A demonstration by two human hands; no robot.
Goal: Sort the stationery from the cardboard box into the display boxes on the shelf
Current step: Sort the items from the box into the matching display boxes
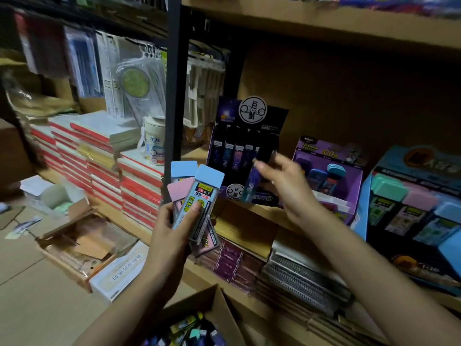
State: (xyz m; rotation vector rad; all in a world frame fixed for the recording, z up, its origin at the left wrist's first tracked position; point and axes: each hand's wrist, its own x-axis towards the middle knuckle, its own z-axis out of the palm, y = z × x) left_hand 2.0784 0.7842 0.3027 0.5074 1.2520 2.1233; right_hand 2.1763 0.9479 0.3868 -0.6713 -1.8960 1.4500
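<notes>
My left hand (172, 228) grips a fan of several pencil-lead cases (199, 196) with blue and pink caps, held upright in front of the shelf. My right hand (282, 186) pinches a dark purple lead case (259, 168) and holds it at the front of the black-and-purple display box (224, 136), which has dark cases standing in a row. The cardboard box (222, 308) sits at the bottom centre, open, with several loose cases (189, 330) inside.
A purple display box (349, 193) and a blue one (374, 176) holding pastel-capped cases stand to the right on the same shelf. Stacked red-spined notebooks (104, 161) and a white mug (154, 143) are left of the black upright post (174, 96). Open boxes lie on the floor (79, 245).
</notes>
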